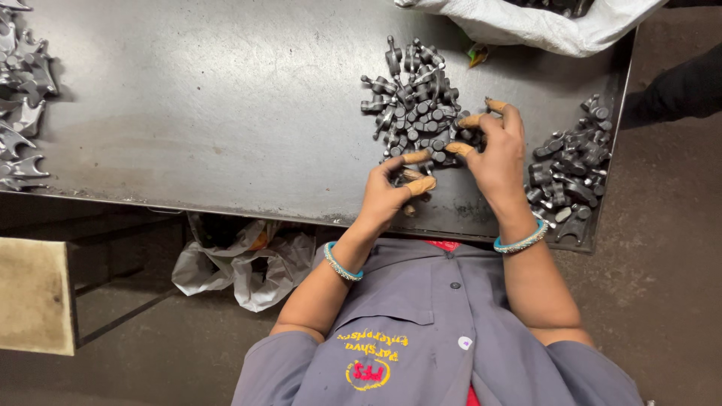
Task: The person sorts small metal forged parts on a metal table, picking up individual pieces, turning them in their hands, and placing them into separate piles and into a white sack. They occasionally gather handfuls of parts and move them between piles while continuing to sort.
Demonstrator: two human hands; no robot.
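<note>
With the right hand (500,154) resting spread, capped fingertips on the near-right edge of the heap of small grey metal parts (414,105) mid-table, and the left hand (387,194) curled just near of it (whether it pinches a piece I cannot tell), it seems best to draw pieces off the edge singly, not dig.

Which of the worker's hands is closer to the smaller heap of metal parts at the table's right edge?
Right. The right hand lies just left of that smaller heap, fingers on the big middle pile. The left hand sits farther off, beyond the right hand.
</note>
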